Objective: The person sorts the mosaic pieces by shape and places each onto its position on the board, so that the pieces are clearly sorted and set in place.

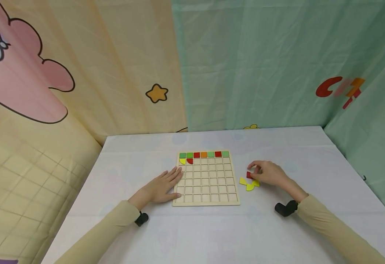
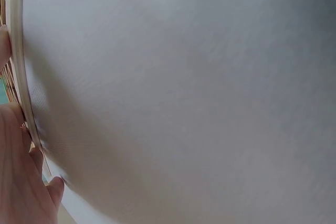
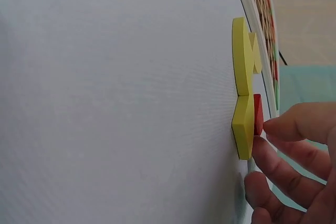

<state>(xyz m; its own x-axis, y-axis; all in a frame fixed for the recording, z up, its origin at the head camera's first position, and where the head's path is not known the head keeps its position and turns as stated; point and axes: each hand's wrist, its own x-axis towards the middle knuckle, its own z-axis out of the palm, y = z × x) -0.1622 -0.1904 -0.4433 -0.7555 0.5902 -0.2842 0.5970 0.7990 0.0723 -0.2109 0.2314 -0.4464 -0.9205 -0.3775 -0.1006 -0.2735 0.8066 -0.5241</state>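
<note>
A square wooden grid board (image 1: 206, 202) lies on the table, with coloured pieces along its far row and two quarter-round pieces, one yellow (image 1: 182, 161) and one red (image 1: 190, 161), in the row below. My left hand (image 1: 163, 186) rests with fingers spread on the board's left edge; the left wrist view catches only part of that hand (image 2: 23, 169). Right of the board, my right hand (image 1: 269, 173) pinches a small red piece (image 1: 249, 175) low over the table. In the right wrist view, the thumb and fingers meet at this red piece (image 3: 258, 114), partly hidden behind yellow pieces (image 3: 241, 56).
Several loose yellow pieces (image 1: 250, 187) lie between the board and my right hand. The table (image 1: 192, 234) wears a white cloth. Printed curtains (image 1: 245, 66) hang behind it and at both sides. Black wrist cameras (image 1: 286, 208) sit at both cuffs.
</note>
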